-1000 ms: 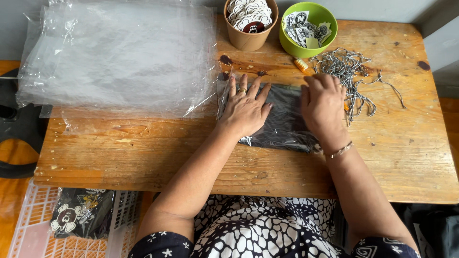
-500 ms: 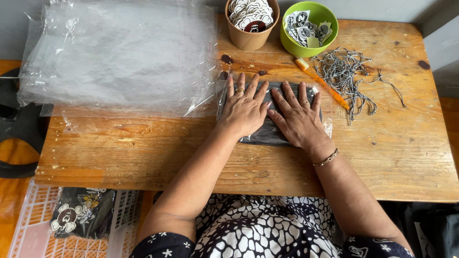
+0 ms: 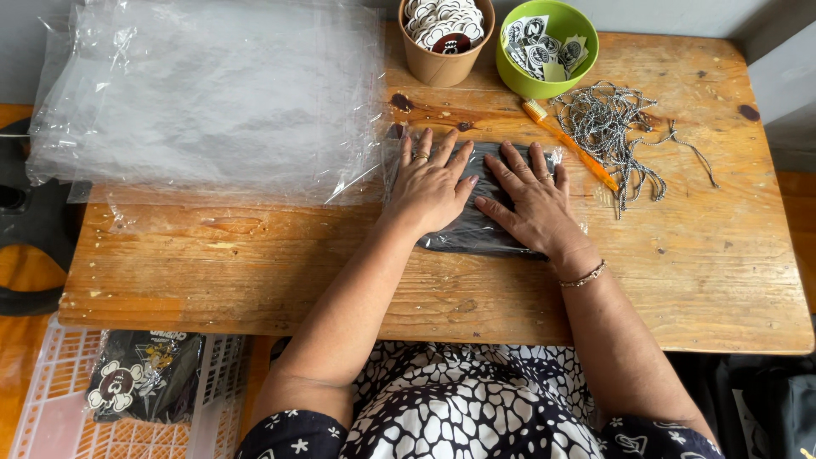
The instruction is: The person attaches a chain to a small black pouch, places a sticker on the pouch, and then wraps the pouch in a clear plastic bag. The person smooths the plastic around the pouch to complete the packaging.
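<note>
Both hands lie flat on a dark packet (image 3: 476,234) wrapped in clear plastic, which rests on the wooden table (image 3: 255,272). The left hand (image 3: 429,183) has its fingers spread wide and pressed down on the left part of the packet, with a ring on one finger. The right hand (image 3: 531,200) also has its fingers spread and flat, and they hold nothing. The fingertips of the two hands are just beside each other. The packet looks black and shiny, and its lower edge shows below the palms. Beyond the right fingertips lies an orange toothbrush (image 3: 571,146), near a heap of grey cords (image 3: 616,127). Beyond the left fingertips stands a brown paper cup (image 3: 442,64), beside a green bowl (image 3: 510,81). To the left of the left fingers lies a stack of clear plastic bags (image 3: 204,93).
</note>
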